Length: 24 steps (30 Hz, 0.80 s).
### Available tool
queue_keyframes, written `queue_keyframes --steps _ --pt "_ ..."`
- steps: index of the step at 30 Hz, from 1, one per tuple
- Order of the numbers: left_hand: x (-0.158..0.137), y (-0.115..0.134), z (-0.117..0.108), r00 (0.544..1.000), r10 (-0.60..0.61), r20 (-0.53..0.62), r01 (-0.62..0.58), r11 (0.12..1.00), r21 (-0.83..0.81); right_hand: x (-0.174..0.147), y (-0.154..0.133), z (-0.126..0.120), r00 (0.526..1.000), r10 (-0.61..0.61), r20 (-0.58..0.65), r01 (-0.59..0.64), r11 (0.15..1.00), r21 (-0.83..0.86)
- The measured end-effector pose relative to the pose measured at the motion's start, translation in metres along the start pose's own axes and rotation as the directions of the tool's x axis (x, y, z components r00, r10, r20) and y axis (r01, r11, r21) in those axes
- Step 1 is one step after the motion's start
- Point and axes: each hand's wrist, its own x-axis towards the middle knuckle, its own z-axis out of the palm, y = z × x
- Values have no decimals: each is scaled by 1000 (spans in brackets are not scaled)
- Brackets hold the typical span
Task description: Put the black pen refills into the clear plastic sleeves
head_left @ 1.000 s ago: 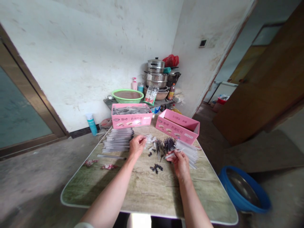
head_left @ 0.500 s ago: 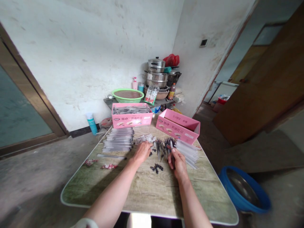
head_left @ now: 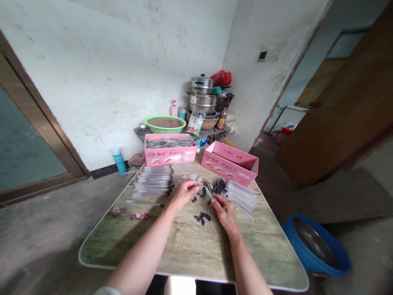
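Observation:
My left hand (head_left: 186, 192) pinches a small whitish piece that looks like a pen cap, over the middle of the table. Facing it, my right hand (head_left: 225, 209) grips a slim pen (head_left: 209, 192), its upper end tilted toward the left fingertips. Between and behind the hands lie a pile of translucent caps (head_left: 189, 177) and dark pen refills (head_left: 218, 186). Black plugs (head_left: 202, 218) are scattered nearer me. Clear pen barrels (head_left: 241, 197) lie to the right of my right hand. A stack of pens (head_left: 153, 180) fills the left side, with one single pen (head_left: 144, 202) before it.
At the table's (head_left: 196, 250) back stand a pink box (head_left: 171, 155) full of pens and a second pink box (head_left: 230, 166). Behind them a shelf carries a green basin (head_left: 165, 129), stacked pots (head_left: 202, 98) and bottles. A blue tub (head_left: 340, 262) sits at the right.
My right hand has moved left with the pen, tilting it toward my left hand. The left hand has risen slightly from the table with the small whitish piece.

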Motion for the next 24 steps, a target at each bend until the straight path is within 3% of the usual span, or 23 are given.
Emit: queue_keyframes --steps 9,16,24 --pt "-1 -3 3 1000 -10 21 12 996 -83 -2 -3 2 997 -11 82 15 998 -58" --pt "-3 0 8 996 -76 41 81 985 -151 -3 -2 4 999 6 41 -4 998 -62" --pt "3 -24 14 992 -115 -44 110 989 -100 -6 -11 4 987 -102 120 126 970 -206"
